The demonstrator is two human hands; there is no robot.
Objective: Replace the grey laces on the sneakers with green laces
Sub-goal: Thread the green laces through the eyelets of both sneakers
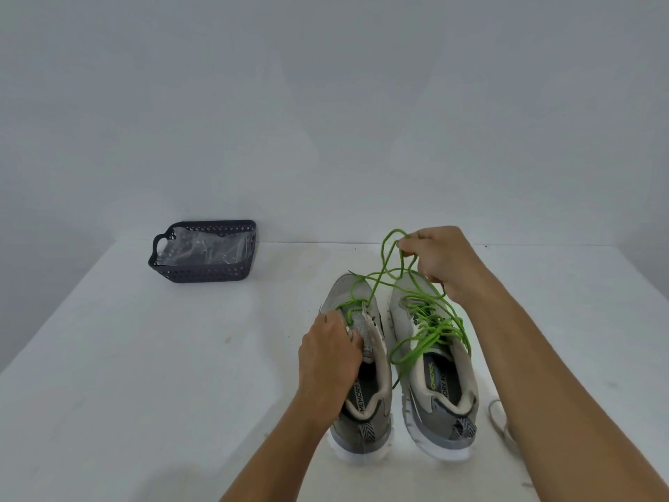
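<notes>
**A:** lighting here is pretty flat, right? Soft, even, kinda cool blue-grey cast over the wall (325,103) and the table (144,356). No hard glare anywhere.

**B:** yeah, only faint smudgy shadows. There's a soft dark patch at the bottom edge near the left forearm (275,440), and the corners go dimmer, like vignetting. White soles of the sneakers (362,454) look a bit blown out.

**A:** whole frame's slightly soft too, compressed-looking. The plastic in the basket (204,253) catches some pale shine.

**B:** and wide-angle stretch: the table's sides splay outward, arms look oversized near the bottom.
</notes>
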